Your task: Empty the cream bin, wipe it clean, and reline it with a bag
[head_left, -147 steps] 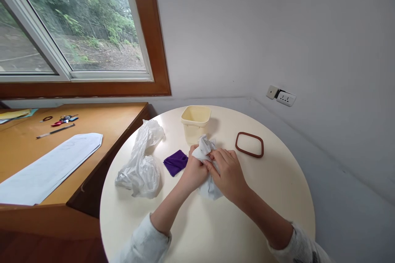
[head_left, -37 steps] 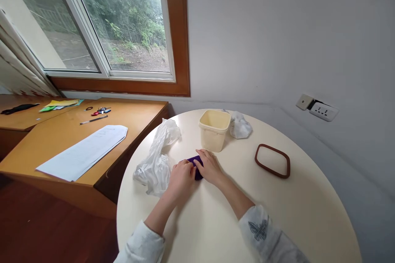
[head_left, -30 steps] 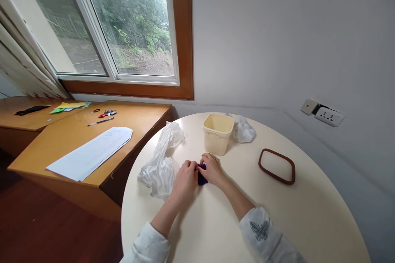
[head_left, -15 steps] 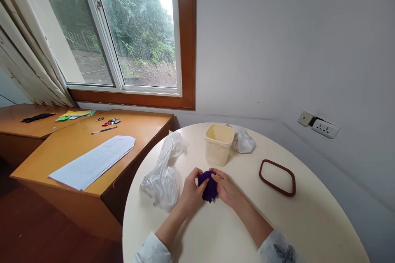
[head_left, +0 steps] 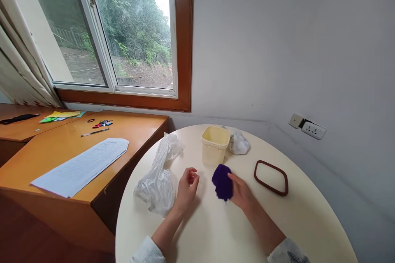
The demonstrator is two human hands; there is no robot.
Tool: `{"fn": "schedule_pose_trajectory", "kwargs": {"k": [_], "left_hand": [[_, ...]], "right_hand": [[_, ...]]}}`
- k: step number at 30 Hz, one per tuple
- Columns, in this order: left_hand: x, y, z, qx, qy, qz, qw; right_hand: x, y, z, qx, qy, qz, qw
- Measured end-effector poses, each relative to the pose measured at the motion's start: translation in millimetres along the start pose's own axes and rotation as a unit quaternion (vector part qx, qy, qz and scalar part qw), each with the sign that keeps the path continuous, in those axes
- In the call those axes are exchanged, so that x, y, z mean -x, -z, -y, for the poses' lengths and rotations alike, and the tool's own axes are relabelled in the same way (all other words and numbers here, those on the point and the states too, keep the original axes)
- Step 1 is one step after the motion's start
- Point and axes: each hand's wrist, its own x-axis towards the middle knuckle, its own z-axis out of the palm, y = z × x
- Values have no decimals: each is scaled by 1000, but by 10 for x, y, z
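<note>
A dark purple piece of fabric [head_left: 222, 181], fuzzy and ragged along its lower edge, is held above the round table in front of the cream plastic tub. My right hand [head_left: 242, 191] grips its right edge between thumb and fingers. To the left, apart from the fabric, my left hand [head_left: 187, 185] hovers with loosely curled fingers and nothing visible in them. The open, squarish cream tub [head_left: 213, 154] stands just beyond both hands. Left of my left hand lies a crumpled white plastic bag [head_left: 159, 189].
A brown rounded frame-like ring [head_left: 271, 191] lies on the white round table [head_left: 308, 230] at right. Behind the tub is another crumpled plastic bag [head_left: 239, 143]. The wooden desk [head_left: 145, 125] at left bears papers [head_left: 83, 166], a pen [head_left: 95, 132] and keys [head_left: 103, 123].
My left hand has let go of the purple fabric and moved slightly left. My right hand has carried the fabric a little to the right. The whole view has shifted slightly.
</note>
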Motion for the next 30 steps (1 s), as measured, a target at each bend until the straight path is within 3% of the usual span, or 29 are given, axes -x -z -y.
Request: {"fn": "schedule_pose_trajectory", "kwargs": {"k": [4, 7, 9, 12, 13, 14, 17, 21, 26, 30], "left_hand": [[26, -22, -36, -3, 16, 14, 1000], [62, -61, -38, -1, 14, 29, 999], [84, -82, -27, -1, 14, 36, 999], [108, -96, -11, -3, 16, 43, 999], [112, -96, -7, -3, 17, 45, 999], [114, -96, -4, -3, 19, 46, 999], [106, -94, 1, -6, 24, 48, 999], [96, -106, 7, -15, 28, 50, 998], [94, -135, 49, -19, 39, 56, 997], [96, -157, 93, -27, 3, 3, 1000]], "right_hand": [[60, 41, 523, 46, 170, -75, 981], [77, -82, 1041, 86, 335, -141, 928], [29, -221, 1338, 145, 450, -216, 854], [-165, -436, 1563, 289, 563, -337, 698], [-251, -492, 1569, 350, 568, -345, 660], [-339, -533, 1544, 421, 553, -326, 641], [-543, -548, 1351, 631, 423, -186, 624], [-603, -380, 1087, 735, 282, -80, 611], [-524, -227, 973, 783, 285, -37, 552], [-314, -313, 874, 788, 324, -3, 524]]}}
